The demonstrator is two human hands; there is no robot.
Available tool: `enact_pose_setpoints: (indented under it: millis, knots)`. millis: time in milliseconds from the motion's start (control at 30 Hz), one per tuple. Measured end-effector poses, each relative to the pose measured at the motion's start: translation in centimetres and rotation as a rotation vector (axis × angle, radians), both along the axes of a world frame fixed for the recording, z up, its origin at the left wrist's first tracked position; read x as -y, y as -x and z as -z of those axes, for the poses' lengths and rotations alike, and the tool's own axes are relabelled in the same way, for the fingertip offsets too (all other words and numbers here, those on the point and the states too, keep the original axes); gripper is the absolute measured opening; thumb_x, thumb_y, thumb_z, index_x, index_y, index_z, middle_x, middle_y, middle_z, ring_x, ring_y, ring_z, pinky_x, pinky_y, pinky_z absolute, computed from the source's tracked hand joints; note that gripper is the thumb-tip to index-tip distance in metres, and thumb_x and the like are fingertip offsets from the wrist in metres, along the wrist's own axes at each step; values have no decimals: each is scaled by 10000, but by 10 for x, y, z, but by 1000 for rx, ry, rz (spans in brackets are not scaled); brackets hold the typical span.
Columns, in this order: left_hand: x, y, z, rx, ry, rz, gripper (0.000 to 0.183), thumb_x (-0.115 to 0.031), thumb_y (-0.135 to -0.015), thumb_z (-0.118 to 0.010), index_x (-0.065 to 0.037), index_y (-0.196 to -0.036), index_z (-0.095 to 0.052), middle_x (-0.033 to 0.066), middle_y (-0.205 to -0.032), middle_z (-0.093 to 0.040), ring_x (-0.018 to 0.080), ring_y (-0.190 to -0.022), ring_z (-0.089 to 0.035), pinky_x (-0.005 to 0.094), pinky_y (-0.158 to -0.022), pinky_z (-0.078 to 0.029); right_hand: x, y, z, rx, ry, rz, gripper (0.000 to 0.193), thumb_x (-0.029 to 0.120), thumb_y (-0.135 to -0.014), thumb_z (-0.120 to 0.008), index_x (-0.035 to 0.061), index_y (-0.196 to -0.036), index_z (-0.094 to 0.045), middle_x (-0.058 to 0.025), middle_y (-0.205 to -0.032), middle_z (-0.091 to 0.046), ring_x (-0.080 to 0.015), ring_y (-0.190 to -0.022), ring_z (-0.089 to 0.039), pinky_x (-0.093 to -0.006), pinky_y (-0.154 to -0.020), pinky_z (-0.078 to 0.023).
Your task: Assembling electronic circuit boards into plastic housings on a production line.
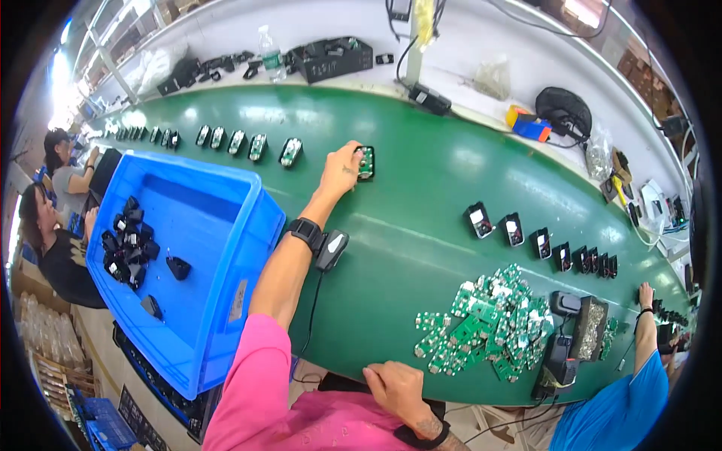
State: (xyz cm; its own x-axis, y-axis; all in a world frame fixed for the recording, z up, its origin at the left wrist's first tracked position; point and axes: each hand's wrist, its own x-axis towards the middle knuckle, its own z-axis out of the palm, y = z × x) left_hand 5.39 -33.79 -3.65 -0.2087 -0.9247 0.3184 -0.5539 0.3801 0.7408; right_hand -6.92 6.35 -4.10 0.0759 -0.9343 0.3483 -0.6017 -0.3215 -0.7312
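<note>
My left hand (342, 170) reaches far over the green table, its fingers closed on the left side of a small black plastic housing (371, 174). Inside that housing sits a green circuit board (366, 159). To its left, a similar housing with a board (290, 152) heads a row of several more running leftward. My right hand (398, 389) rests by the near table edge, fingers curled into a loose fist, with nothing seen in it. Just beyond it to the right lies a heap of green circuit boards (489, 323).
A blue bin (252, 218) with black parts stands left, beside a corded black device (331, 249). Open black housings (478, 219) line the right side. A co-worker's arm (647, 323) reaches in at far right; other people sit left. A black box (335, 64) stands at the back.
</note>
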Motion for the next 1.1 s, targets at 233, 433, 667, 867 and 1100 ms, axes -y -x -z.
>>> enact_pose_setpoints:
  millis: [233, 433, 667, 867, 1100]
  knots:
    - [31, -7, 6, 282, 39, -99, 338, -267, -987, -518, -161, -1297, -598, 222, -1066, -680, 407, -1054, -626, 491, -907, -488, 3, 4, 2, 29, -16, 48, 104, 119, -827, -729, 81, -755, -663, -62, -644, -622, -252, -561, -631, -359, -514, -496]
    - [34, -6, -12, 260, -122, 253, 309, -170, -1001, -498, -128, -1291, -596, 201, -1133, -676, 415, -1067, -618, 467, -929, -483, 3, 5, 1, -1, -1, 22, 101, 126, -831, -724, 83, -764, -662, -53, -662, -624, -245, -573, -632, -352, -513, -494]
    - [9, -13, -12, 468, 103, 89, 579, -364, -1004, -502, -48, -1474, -385, 229, -1062, -666, 366, -994, -644, 415, -862, -511, -1, 0, 0, -21, -34, -5, 84, 129, -824, -728, 67, -806, -674, -72, -707, -637, -250, -606, -634, -341, -529, -501]
    - [-191, 42, -65, -764, -811, 1088, 1192, -747, -814, -590, -117, -1577, 74, 178, -1490, -341, 322, -1349, -400, 456, -1010, -441, 1, 24, -69, 915, -428, 125, 249, 17, -939, -548, -60, -1163, -627, -118, -744, -669, -138, -512, -608, -257, -462, -497]
    - [-263, 60, -64, -995, -1122, 1338, 1261, -693, -747, -709, -105, -1583, 29, 204, -1496, -341, 343, -1378, -381, 481, -1136, -300, 40, 28, -131, 882, -359, -101, 324, -16, -862, -639, -56, -1184, -637, -51, -754, -702, -108, -607, -658, -247, -690, -518]
